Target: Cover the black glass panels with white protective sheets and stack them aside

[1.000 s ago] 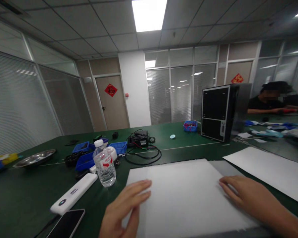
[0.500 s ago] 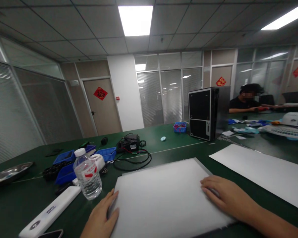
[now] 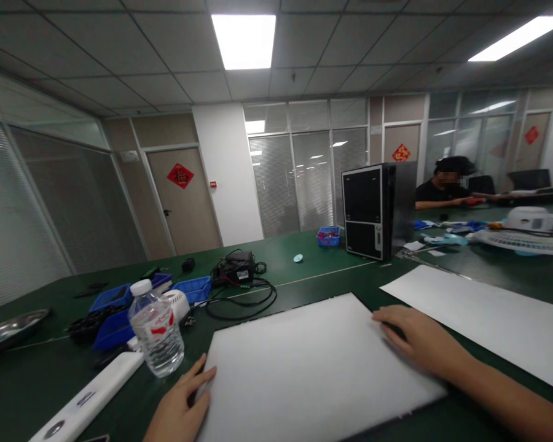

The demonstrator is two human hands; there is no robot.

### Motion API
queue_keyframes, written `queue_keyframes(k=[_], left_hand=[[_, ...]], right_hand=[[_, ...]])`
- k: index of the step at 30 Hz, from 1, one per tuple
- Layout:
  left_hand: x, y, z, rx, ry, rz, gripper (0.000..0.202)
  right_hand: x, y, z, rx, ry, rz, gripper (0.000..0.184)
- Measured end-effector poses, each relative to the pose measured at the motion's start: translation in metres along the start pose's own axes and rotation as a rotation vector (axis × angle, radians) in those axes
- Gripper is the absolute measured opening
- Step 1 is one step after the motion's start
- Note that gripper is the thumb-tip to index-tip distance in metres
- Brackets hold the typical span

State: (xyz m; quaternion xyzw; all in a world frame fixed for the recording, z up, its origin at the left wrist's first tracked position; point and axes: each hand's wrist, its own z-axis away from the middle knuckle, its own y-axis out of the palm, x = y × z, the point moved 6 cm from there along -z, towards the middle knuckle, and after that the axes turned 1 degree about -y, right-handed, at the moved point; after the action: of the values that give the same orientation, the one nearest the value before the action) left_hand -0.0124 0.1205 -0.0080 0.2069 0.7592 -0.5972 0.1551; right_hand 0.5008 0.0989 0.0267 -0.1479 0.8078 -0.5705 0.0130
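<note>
A white sheet (image 3: 313, 368) lies flat on the table in front of me, with a thin dark edge showing along its far, right and near sides. My left hand (image 3: 184, 399) rests at its left edge, fingers and thumb spread apart. Over the right edge, near the far corner, lies my right hand (image 3: 415, 337) with its fingers stretched out; the thumb is partly hidden. What lies under the sheet is mostly covered.
Left of the sheet stand a water bottle (image 3: 156, 331), a long white device (image 3: 92, 393) and blue trays (image 3: 115, 325). Behind are a black adapter with cables (image 3: 237, 270) and a computer case (image 3: 366, 212). Another white sheet (image 3: 483, 319) lies right. A person (image 3: 447, 187) sits far right.
The grey strip that showed along the sheet's far and right edges is gone; a thin dark edge shows there now. Both hands stay at the sheet's sides. The view has shifted slightly.
</note>
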Motion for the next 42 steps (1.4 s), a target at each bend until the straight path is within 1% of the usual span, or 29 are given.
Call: queue_keyframes(k=[3,5,7,9,12,14,16,18,21,23,24,25,26,29,31,32,34,37,39,42], left_hand=[[-0.001,-0.002,0.002,-0.036,-0.001,-0.003,0.054],[-0.001,0.0,0.003,-0.052,0.018,-0.018,0.057],[-0.001,0.003,0.004,-0.055,0.037,-0.035,0.057],[0.0,0.005,0.004,-0.046,0.045,-0.052,0.056],[0.0,0.005,0.003,-0.026,0.042,-0.077,0.058],[-0.001,0.004,0.003,-0.019,0.04,-0.088,0.059],[-0.002,0.002,0.003,-0.022,0.043,-0.09,0.058],[-0.003,0.0,0.004,-0.033,0.049,-0.087,0.056],[-0.001,0.001,0.004,-0.046,0.062,-0.084,0.054],[0.001,0.003,0.004,-0.051,0.065,-0.083,0.053],[0.001,0.004,0.004,-0.052,0.066,-0.081,0.052],[0.001,0.004,0.004,-0.054,0.066,-0.079,0.052],[0.001,0.004,0.004,-0.059,0.065,-0.077,0.052],[-0.001,0.003,0.005,-0.062,0.065,-0.077,0.053],[-0.003,0.002,0.006,-0.054,0.063,-0.09,0.053],[-0.003,0.002,0.007,-0.047,0.064,-0.101,0.054],[-0.004,0.002,0.007,-0.037,0.071,-0.123,0.056],[-0.004,0.003,0.008,-0.035,0.084,-0.146,0.056],[-0.003,0.004,0.008,-0.04,0.086,-0.151,0.055],[-0.003,0.004,0.008,-0.037,0.087,-0.157,0.054]], right_hand=[[-0.059,-0.006,0.002,-0.069,0.186,0.115,0.054],[-0.094,-0.01,0.01,-0.075,0.311,0.164,0.058],[-0.113,-0.011,0.017,-0.041,0.377,0.172,0.055],[-0.118,-0.012,0.02,-0.011,0.391,0.169,0.051],[-0.103,-0.014,0.016,-0.011,0.385,0.198,0.044],[-0.083,-0.014,0.01,-0.011,0.36,0.218,0.04],[-0.054,-0.011,0.005,0.002,0.308,0.22,0.041],[-0.017,-0.007,0.004,0.026,0.22,0.196,0.042],[0.04,-0.002,0.01,0.09,0.013,0.107,0.037],[0.065,-0.002,0.015,0.121,-0.115,0.008,0.037],[0.069,-0.003,0.016,0.119,-0.139,-0.022,0.038],[0.066,-0.004,0.015,0.104,-0.127,-0.029,0.041],[0.058,-0.005,0.014,0.082,-0.082,-0.012,0.045],[0.017,-0.008,0.01,0.034,0.104,0.095,0.052],[-0.004,-0.008,0.008,0.037,0.17,0.117,0.054],[-0.009,-0.007,0.008,0.041,0.181,0.116,0.055],[-0.01,-0.005,0.009,0.055,0.163,0.097,0.054],[0.003,0.001,0.009,0.076,0.048,0.015,0.049],[0.009,0.003,0.008,0.062,-0.003,-0.025,0.05],[0.006,0.002,0.006,0.026,0.011,-0.014,0.052]])
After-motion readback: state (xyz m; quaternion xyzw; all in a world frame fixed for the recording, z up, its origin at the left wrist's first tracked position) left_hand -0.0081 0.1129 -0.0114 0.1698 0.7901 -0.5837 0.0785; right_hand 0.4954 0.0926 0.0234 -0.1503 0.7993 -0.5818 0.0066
